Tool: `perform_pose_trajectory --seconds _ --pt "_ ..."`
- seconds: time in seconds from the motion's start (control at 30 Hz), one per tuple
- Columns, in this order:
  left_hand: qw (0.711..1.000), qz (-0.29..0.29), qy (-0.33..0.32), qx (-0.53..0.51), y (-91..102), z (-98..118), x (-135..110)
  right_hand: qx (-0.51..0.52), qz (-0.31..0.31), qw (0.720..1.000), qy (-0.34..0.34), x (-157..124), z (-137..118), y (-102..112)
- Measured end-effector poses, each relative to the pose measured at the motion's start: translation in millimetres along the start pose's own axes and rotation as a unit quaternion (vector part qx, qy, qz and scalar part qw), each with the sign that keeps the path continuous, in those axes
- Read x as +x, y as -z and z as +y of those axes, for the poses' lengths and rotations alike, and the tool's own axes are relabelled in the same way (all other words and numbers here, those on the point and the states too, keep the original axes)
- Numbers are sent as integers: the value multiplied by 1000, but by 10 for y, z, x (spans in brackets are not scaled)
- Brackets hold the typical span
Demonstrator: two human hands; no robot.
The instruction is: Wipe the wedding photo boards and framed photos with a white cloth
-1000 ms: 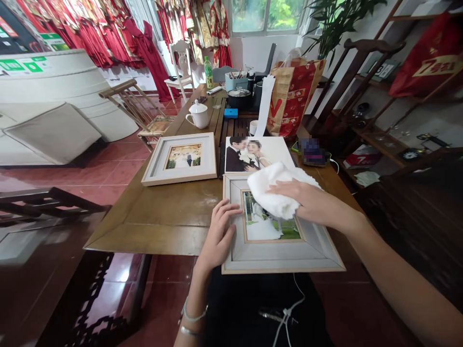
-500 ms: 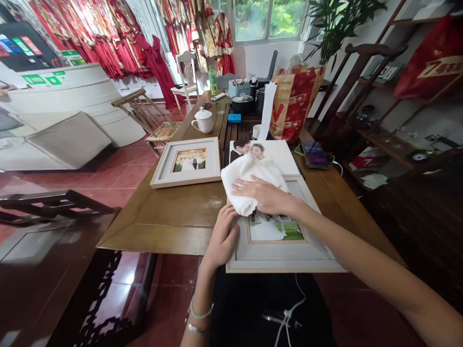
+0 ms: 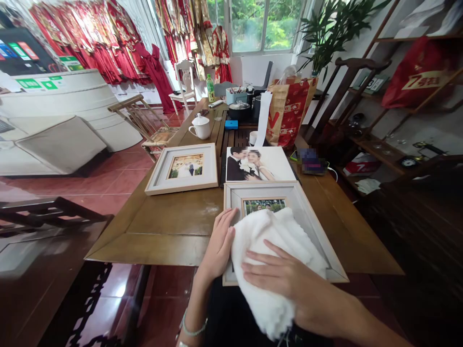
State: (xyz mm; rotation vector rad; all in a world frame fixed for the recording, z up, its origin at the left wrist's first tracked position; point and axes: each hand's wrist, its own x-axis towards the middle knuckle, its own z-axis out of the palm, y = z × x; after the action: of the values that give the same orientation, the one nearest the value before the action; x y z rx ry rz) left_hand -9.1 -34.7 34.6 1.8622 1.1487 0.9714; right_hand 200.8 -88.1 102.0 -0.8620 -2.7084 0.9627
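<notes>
A white cloth lies bunched over the lower part of a pale picture frame and hangs past its near edge. My right hand holds the cloth pressed down, fingers laid across it; its thumb is hidden. My left hand grips the frame's left side, with the fingertips on the rim. Only the upper strip of the photo inside the frame shows above the cloth. Just beyond lies a white-backed couple's portrait print, touching or nearly touching the frame's far edge.
A second picture frame lies to the left on the wooden table. Farther back stand a lidded white mug, a blue box, a small cup and a paper bag. A wooden chair is at the left.
My right hand has drawn the cloth toward me, from the frame's far part to its near edge. The portrait print and the top of the framed photo are now uncovered.
</notes>
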Motion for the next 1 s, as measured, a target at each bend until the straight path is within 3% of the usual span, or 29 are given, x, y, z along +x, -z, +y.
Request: perform_pose_trajectory --seconds 0.1,0.23,0.37,0.47,0.6,0.8,0.9,1.0 --pt "999 -9 -24 26 11 4 19 13 -2 1000 -24 -433 100 150" --pt "998 -23 -43 26 27 -7 27 -115 95 975 -167 -746 484 248" --pt "998 -34 -38 26 45 -3 19 -224 167 930 -240 -553 917 395" --pt "998 -34 -39 25 47 6 12 -251 192 914 -255 -287 1057 516" --pt "999 -18 -32 20 19 11 3 -210 173 928 -254 -6 857 440" --pt "1000 13 -8 0 -23 0 -11 -64 90 987 -118 207 142 -33" --pt "1000 9 -5 -3 -17 6 -7 -14 30 997 -68 80 -53 -60" --pt "999 -7 -25 26 2 20 6 13 -10 998 -55 -268 -18 11"
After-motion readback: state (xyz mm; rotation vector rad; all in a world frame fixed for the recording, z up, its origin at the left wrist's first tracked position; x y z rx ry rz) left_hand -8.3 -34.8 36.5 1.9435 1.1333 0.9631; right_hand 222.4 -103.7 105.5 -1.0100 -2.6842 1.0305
